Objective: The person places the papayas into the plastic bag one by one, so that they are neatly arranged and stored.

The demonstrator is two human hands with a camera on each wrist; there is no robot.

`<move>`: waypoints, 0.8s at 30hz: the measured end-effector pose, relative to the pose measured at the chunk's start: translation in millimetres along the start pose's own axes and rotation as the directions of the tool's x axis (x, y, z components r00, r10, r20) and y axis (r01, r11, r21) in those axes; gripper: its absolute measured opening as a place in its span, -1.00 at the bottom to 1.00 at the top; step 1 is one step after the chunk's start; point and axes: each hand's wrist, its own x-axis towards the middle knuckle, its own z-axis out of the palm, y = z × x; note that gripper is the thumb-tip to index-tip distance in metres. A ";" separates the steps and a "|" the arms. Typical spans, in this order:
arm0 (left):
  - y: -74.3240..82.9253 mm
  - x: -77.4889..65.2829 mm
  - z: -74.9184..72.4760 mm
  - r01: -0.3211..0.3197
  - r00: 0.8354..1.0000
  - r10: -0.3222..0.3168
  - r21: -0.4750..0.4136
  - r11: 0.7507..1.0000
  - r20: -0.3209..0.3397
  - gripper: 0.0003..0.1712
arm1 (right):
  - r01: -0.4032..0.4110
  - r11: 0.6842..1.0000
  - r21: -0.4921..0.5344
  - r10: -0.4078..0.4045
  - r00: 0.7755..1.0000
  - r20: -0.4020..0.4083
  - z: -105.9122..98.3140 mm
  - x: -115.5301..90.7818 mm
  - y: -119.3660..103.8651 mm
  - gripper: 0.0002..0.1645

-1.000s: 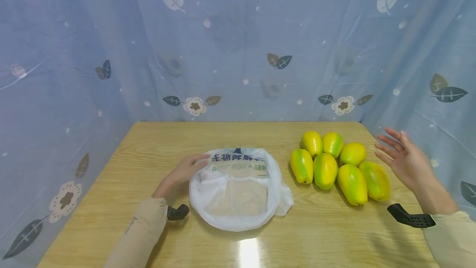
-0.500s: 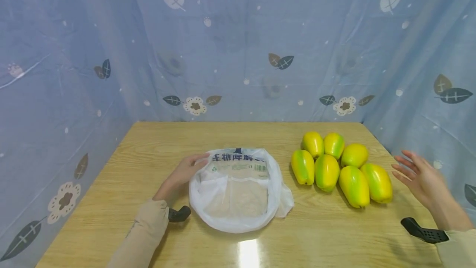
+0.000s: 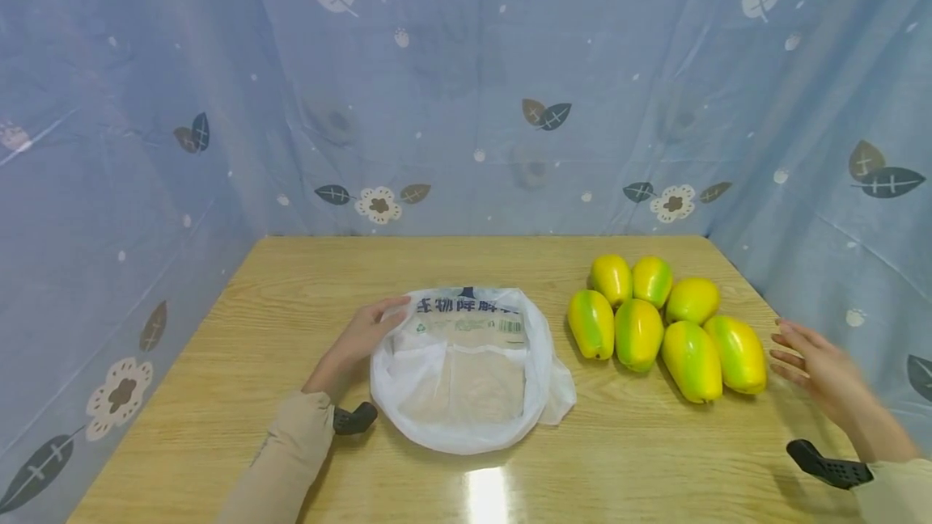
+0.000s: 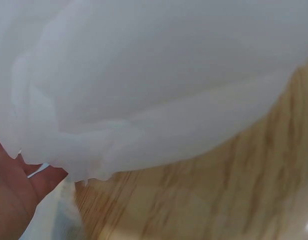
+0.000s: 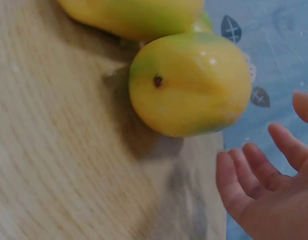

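Note:
A white plastic bag (image 3: 535, 395) with dark printed characters stands on the table, its mouth spread wide and its rim rolled outward. At the bag's left rim, my left hand (image 3: 364, 334) pinches the film between thumb and fingers; the left wrist view shows part of this hand (image 4: 14, 195), its fingertips hidden by the film. Several glossy yellow-green fruits (image 3: 638, 335), mango-like in shape, lie grouped on the right. My right hand (image 3: 826, 370), fingers spread and relaxed, hovers just right of the rightmost fruit (image 5: 191, 85) and holds nothing.
The wooden table (image 3: 306, 273) is bordered at the back and sides by a blue patterned curtain (image 3: 473, 87). Right of the bag, loose film (image 3: 559, 395) spills onto the tabletop. Black wrist mounts (image 3: 354, 419) stick out from both sleeves.
My right hand has moved right and down, from above the fruits' right side to tabletop level beside the rightmost one. The left hand, bag and fruits stay put.

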 end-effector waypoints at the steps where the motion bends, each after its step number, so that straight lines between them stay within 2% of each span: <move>1: 0.0 0.4 0.2 0.004 1.000 -0.004 -0.011 1.000 -0.003 -0.50 | -0.019 0.996 -0.083 0.020 1.000 0.007 0.1 1.3 0.2 -0.16; 3: -0.2 1.4 0.2 -0.002 1.000 0.002 -0.022 1.000 -0.003 -0.51 | -0.043 0.975 -0.219 0.051 0.998 0.032 1.3 3.8 -0.3 -0.03; 5: 0.1 2.3 0.2 0.000 1.000 -0.001 -0.032 0.999 -0.004 -0.52 | -0.043 0.942 -0.332 0.066 0.996 0.059 3.4 5.9 -0.8 -0.05; 7: 0.0 3.0 0.2 0.010 1.000 -0.010 -0.033 0.999 -0.007 -0.52 | -0.035 0.914 -0.403 0.077 0.993 0.089 6.3 7.1 -1.0 -0.08; 17: -0.2 1.5 2.4 0.052 0.999 -0.053 -0.056 0.997 -0.013 -0.50 | -0.059 0.848 -0.526 0.157 0.977 0.144 14.7 9.7 -3.9 -0.04; 24: 0.2 2.8 4.0 0.047 0.998 -0.048 -0.028 0.998 -0.031 -0.49 | -0.103 0.841 -0.531 0.193 0.974 0.116 13.3 8.2 -6.4 0.02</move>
